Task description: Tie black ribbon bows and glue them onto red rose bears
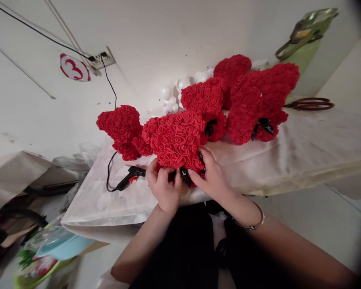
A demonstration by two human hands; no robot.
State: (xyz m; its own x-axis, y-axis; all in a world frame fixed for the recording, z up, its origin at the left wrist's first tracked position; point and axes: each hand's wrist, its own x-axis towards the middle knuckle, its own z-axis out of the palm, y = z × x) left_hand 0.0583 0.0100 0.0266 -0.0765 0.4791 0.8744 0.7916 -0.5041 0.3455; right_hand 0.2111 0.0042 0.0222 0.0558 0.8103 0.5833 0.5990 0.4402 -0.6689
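A bear covered in red foam roses (177, 138) stands at the table's front edge, with a black printed ribbon (185, 176) at its neck. My left hand (165, 184) is closed at the ribbon's left side, fingers curled against the bear. From the right, my right hand (212, 174) holds the ribbon's other side between thumb and fingers. Just left of my left hand lies a black glue gun (131, 176) with an orange trigger.
Another red rose bear (122, 128) is at the left; several more (252, 104) stand at the right. White foam bears (169, 100) line the wall. Red-handled scissors (313, 104) and a green bottle (303, 48) are at the right. A blue basin (64, 243) sits below left.
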